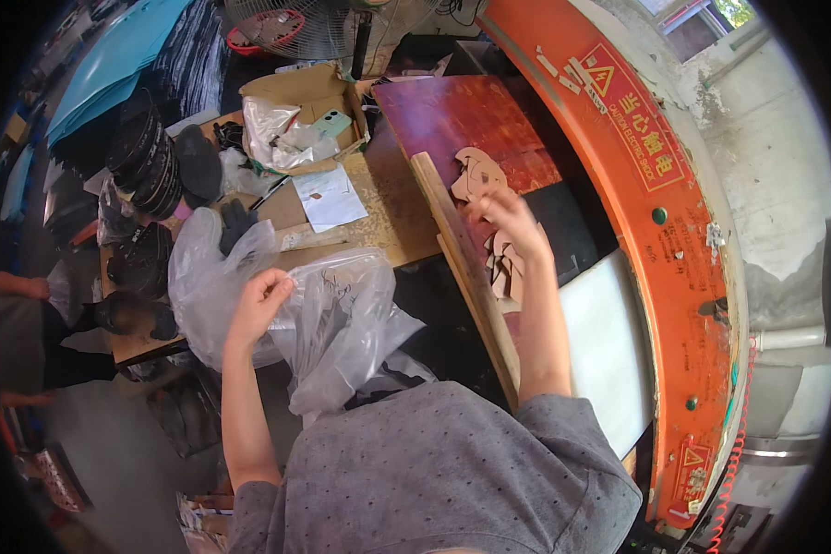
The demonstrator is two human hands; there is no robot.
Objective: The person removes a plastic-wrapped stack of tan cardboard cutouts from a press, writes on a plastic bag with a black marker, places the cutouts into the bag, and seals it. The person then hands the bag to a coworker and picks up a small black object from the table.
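Note:
My left hand (260, 305) is closed in a pinch on the rim of a clear plastic bag (342, 319) that hangs in front of my body. Handwritten dark marks show on the bag, and its contents cannot be made out. My right hand (512, 222) is over a heap of flat tan cut pieces (479, 174) with curved edges. Its fingers are smeared by motion, so whether they grip a piece cannot be told. More tan pieces (503, 263) lie just below that hand, beside a wooden strip (466, 277).
An orange machine beam (619, 175) with warning labels curves along the right. On the table are an open cardboard box (355, 102) with plastic and a phone, a white paper (329, 198) and dark stacked items (143, 166). A fan (291, 23) stands behind; another person (14, 319) is at far left.

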